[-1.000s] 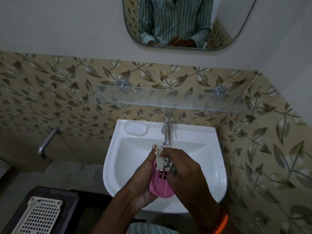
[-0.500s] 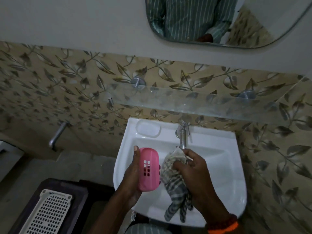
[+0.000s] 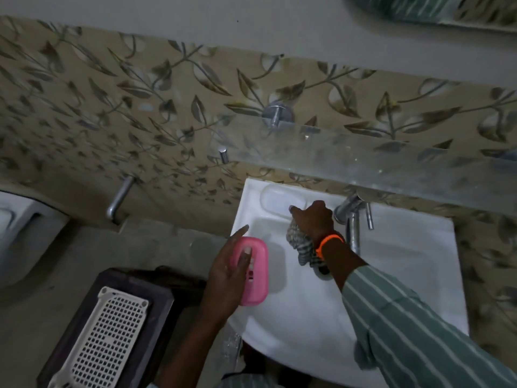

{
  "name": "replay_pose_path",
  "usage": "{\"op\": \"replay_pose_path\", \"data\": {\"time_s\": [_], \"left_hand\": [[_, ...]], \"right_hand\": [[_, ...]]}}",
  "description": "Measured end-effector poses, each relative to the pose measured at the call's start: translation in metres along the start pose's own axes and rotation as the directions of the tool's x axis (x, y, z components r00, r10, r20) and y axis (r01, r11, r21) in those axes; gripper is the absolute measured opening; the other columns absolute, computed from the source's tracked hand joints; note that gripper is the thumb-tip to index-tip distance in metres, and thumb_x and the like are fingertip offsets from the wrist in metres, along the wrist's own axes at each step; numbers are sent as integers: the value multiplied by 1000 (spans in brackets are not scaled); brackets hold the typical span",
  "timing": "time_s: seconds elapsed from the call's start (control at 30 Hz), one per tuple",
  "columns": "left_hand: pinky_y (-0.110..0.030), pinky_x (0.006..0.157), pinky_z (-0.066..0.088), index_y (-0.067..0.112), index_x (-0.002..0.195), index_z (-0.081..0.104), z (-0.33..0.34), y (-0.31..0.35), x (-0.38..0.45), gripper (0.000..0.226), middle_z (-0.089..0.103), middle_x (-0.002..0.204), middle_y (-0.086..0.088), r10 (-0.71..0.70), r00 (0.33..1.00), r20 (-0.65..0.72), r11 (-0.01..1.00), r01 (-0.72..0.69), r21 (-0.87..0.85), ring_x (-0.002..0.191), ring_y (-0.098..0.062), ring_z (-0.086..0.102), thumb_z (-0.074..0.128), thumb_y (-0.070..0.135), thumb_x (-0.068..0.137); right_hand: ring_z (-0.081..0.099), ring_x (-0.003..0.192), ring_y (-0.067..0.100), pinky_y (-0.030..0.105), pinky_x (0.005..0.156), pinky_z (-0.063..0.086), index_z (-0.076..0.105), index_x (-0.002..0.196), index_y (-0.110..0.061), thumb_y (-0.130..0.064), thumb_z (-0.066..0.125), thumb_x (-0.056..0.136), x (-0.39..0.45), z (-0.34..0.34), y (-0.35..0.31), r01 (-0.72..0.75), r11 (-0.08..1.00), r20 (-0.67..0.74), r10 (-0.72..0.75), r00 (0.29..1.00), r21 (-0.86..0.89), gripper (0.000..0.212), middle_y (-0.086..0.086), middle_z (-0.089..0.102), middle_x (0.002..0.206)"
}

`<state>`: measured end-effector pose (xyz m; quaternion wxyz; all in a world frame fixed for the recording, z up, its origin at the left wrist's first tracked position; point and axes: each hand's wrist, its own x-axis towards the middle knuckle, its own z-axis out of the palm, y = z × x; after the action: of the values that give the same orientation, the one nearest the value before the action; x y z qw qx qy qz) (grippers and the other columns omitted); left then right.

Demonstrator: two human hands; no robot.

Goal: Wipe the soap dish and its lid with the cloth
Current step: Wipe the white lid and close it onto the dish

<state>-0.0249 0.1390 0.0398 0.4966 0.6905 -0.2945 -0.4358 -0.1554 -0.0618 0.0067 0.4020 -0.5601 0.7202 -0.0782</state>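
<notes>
— Tiles patterned with brown leaves (image 3: 112,107) are seen across the wall; what is mounted against them?

— White ceramic washbasin (image 3: 405,275) is fixed there, beneath a clear glass shelf (image 3: 363,161) carried on round metal pegs. A chrome tap (image 3: 353,219) is set at the basin's back rim.

— And lower left?

— A dark rectangular stool (image 3: 156,309) is seen beside the basin, with a white perforated plastic tray (image 3: 109,337) laid on it. A bent metal pipe (image 3: 119,198) is seen on the wall above it.

— Where is the soap dish held?

— The pink oval plastic soap dish (image 3: 258,271) is held over the basin's left rim by the left hand (image 3: 226,278); the thumb is laid across its slotted face, the fingers are passed behind it, and the forefinger is stretched straight past its top.

— And the cloth?

— The grey checked cloth (image 3: 303,245) is gripped in the right hand (image 3: 313,217), bunched under curled fingers, and is left hanging below the wrist over the bowl. That hand is placed at the basin's moulded soap recess (image 3: 275,198), just left of the tap. An orange band (image 3: 328,242) is worn at the wrist, above a green striped sleeve (image 3: 419,331).
</notes>
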Motion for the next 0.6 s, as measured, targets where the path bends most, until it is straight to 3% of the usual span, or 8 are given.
{"op": "replay_pose_path", "data": {"time_s": [0.1,0.23,0.3,0.37,0.43,0.47,0.53,0.6], "left_hand": [[-26,97,55,38,138,59,-2,2,9,38,64,136,18,54,998,10,997,-54,58,120,-4,63,57,24,102],[-37,89,59,22,113,77,2,-2,22,20,79,105,0,12,999,-43,995,-8,98,101,-21,74,66,20,97],[-32,79,58,26,97,81,3,-4,24,15,81,86,2,-36,998,-48,995,40,91,85,-16,77,68,20,96],[-20,67,54,27,85,79,4,-4,21,26,78,67,12,-74,995,-60,995,77,57,69,-3,73,62,12,99],[-9,58,51,20,83,77,3,-3,17,36,72,56,18,-135,987,-90,991,135,-16,67,-6,71,52,4,103],[-11,61,54,21,79,78,5,-3,17,41,72,55,16,-171,980,-100,985,166,-51,75,-17,73,50,4,104],[-31,82,58,24,70,81,10,2,16,43,77,63,5,-252,965,-76,964,243,-113,93,-35,72,54,19,103],[-42,96,52,15,87,84,22,20,8,47,80,90,-11,-393,912,118,894,409,-183,105,-38,69,54,50,96]], "right_hand": [[57,113,38,37,91,48,50,122,-3,-31,64,82,0,-1,-3,7,1000,3,-7,1000,-16,51,19,59,124],[66,87,29,34,74,54,58,90,-2,-41,61,67,-11,-12,4,55,998,19,-55,998,-9,45,9,67,88],[67,77,27,31,65,51,61,73,-2,-45,58,62,-26,-24,13,135,990,6,-135,991,-30,44,7,64,70],[62,66,25,30,57,44,59,60,-3,-38,64,69,-54,-44,21,235,972,-25,-235,972,-15,36,10,57,58],[62,59,22,30,55,46,60,58,-1,-29,68,73,-84,-67,29,284,959,-39,-284,958,-2,33,15,60,55],[62,57,16,23,52,45,63,59,-3,-26,70,75,-98,-78,34,298,954,-22,-298,954,-5,29,11,63,55],[61,55,4,13,49,42,66,59,-13,-24,71,77,-122,-100,44,320,947,21,-320,947,-29,21,-2,64,52],[63,59,-2,12,54,44,67,59,-22,-26,72,79,-140,-115,52,354,932,72,-349,934,-73,21,-8,66,55]]}}
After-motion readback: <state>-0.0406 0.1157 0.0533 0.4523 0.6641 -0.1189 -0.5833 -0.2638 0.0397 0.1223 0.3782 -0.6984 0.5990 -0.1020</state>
